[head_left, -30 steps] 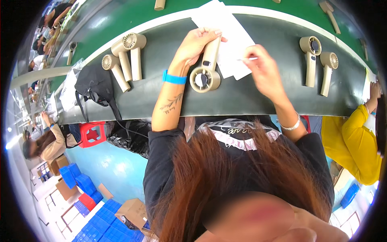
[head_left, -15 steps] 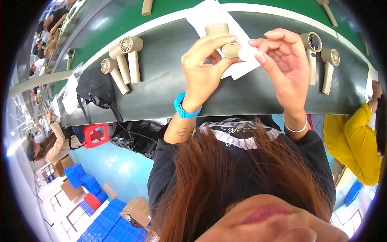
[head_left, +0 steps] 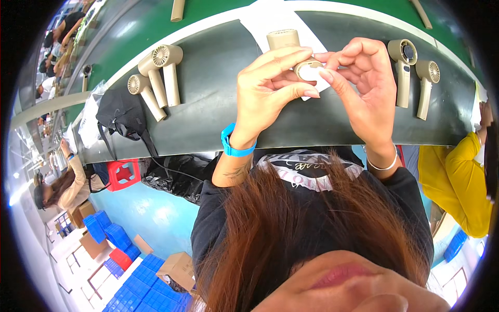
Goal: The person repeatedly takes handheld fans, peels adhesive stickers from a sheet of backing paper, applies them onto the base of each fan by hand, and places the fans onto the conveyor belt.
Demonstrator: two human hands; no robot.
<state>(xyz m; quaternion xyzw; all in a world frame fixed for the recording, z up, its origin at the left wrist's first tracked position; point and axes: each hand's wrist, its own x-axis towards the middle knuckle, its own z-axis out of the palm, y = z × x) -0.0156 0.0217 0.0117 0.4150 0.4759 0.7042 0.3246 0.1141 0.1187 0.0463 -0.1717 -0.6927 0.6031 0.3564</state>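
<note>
A beige handheld fan (head_left: 283,39) is gripped in my left hand (head_left: 262,86), its head pointing away from me and its handle end facing me. Fingers and thumb close around the handle. On that end sits a small white round piece (head_left: 310,73), which looks like a sticker. The thumb and forefinger of my right hand (head_left: 366,86) pinch at the white piece's right edge. Beneath the fan, white paper sheets (head_left: 265,21) lie on the dark table (head_left: 218,67).
Several beige fans (head_left: 167,56) lie left on the table, beside a black bag (head_left: 123,114). Two more fans (head_left: 403,52) lie right. A green conveyor belt (head_left: 218,10) runs behind. A co-worker's yellow sleeve (head_left: 452,182) is at the right. A red stool (head_left: 122,174) stands lower left.
The white piece has gone from my right fingertips beside the handle onto the handle's end. My left hand has turned that end toward me, its thumb now off to the side.
</note>
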